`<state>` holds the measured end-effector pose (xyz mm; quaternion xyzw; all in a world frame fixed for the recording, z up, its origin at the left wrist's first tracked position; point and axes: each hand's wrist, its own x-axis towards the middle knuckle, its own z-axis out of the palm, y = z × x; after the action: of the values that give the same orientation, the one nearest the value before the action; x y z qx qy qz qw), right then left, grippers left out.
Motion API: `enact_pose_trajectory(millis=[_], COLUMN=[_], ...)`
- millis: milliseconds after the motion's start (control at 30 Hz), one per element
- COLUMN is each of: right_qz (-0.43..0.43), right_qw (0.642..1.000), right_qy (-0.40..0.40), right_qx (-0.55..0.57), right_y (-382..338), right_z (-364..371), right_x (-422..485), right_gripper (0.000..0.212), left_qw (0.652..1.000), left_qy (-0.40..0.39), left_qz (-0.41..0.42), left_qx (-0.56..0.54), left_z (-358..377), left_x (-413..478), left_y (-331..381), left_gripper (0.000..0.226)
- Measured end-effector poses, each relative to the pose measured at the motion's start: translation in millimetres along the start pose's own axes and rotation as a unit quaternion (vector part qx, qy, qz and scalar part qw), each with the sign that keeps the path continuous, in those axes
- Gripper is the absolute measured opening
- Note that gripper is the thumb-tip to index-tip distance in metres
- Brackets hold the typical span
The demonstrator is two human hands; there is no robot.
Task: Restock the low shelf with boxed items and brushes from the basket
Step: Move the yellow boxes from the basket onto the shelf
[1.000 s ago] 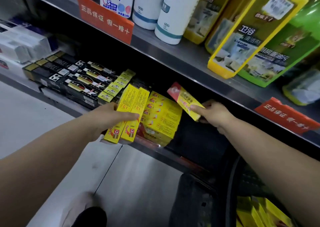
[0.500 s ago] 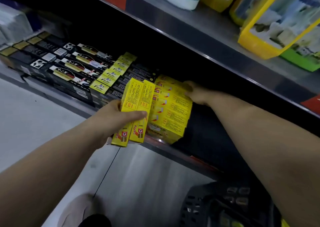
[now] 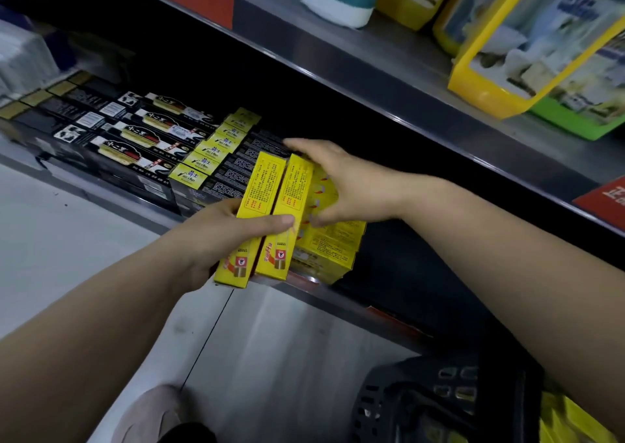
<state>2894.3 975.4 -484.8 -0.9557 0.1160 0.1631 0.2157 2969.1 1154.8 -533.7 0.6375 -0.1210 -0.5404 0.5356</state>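
Yellow cardboard boxes [image 3: 270,212], two, slim: held in my left grip [image 3: 216,236], thumb across their faces, at the low shelf's [image 3: 355,304] front edge. Right grip [image 3: 341,185] lay spread on the shelved stack [image 3: 328,246]. Judged light, stiff, crushable; best taken by the long sides.

yellow boxes [image 3: 263,202] with red print, black cartons [image 3: 135,145], dark basket [image 3: 422,405].

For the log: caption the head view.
Left hand holds two yellow boxes at the shelf; right hand touches them.
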Motion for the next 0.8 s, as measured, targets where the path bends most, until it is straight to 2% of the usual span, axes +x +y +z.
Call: enact_pose_trajectory(millis=[67, 167, 233, 267, 333, 400, 467, 567, 800], right_qz=[-0.047, -0.024, -0.007, 0.011, 0.08, 0.155, 0.194, 0.213, 0.211], right_qw=[0.998, 0.995, 0.995, 0.994, 0.984, 0.964, 0.948, 0.941, 0.927], right_qy=[0.034, 0.1, 0.1, 0.09, 0.042, -0.004, -0.013, -0.018, -0.024], right_qx=[-0.004, -0.005, -0.022, -0.056, -0.151, -0.216, -0.25, -0.26, -0.309], right_y=[-15.9, -23.4, -19.2, -15.2, -7.6, -0.7, 3.4, 3.1, -1.8], right_z=[2.5, 2.1, 1.0, 1.4, 4.2, 11.5, 21.1, 35.2, 56.6], right_x=[-18.8, -38.9, -48.7, -53.1, -61.5, -66.6, -64.8, -49.7, -22.7], right_gripper=[0.11, 0.102, 0.089, 0.078, 0.061, 0.064, 0.072, 0.072, 0.068], left_qw=[1.0, 0.998, 0.996, 0.997, 0.997, 0.988, 0.98, 0.974, 0.972], left_qy=[-0.028, -0.064, -0.071, -0.057, 0.03, 0.127, 0.176, 0.197, 0.167], left_qz=[-0.001, -0.016, -0.04, -0.053, -0.065, -0.045, -0.023, -0.022, -0.038], left_qx=[-0.01, -0.017, -0.017, -0.021, -0.04, -0.076, -0.095, -0.108, -0.158], left_z=[3.1, 6.9, 6.0, 4.4, -2.2, -9.2, -13.9, -14.4, -10.8], left_x=[-5.1, -13.1, -18.1, -19.1, -16.4, -12.8, -11.3, -9.1, -4.4], left_y=[2.8, 4.1, 4.8, 5.2, 5.2, 7.8, 10.0, 9.1, 4.5], left_gripper=[0.031, 0.035, 0.047, 0.054, 0.065, 0.056, 0.048, 0.043, 0.036])
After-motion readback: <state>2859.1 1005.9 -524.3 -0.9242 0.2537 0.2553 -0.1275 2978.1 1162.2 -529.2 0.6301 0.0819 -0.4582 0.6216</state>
